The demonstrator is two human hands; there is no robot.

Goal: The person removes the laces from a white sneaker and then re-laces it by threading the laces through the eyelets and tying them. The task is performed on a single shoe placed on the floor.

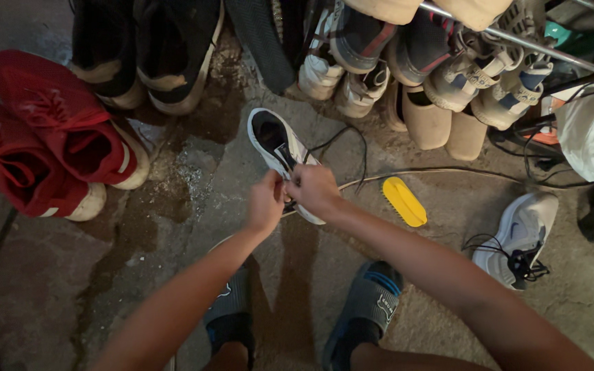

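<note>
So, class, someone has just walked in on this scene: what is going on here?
A person crouches over a wet concrete floor, both hands on a white sneaker with a black lining. The left hand and right hand pinch the black lace near the tongue, and part of the lace trails loose. A yellow brush lies beside it, the matching sneaker to the right, and red sneakers to the left. More shoes crowd a rack behind.
</note>
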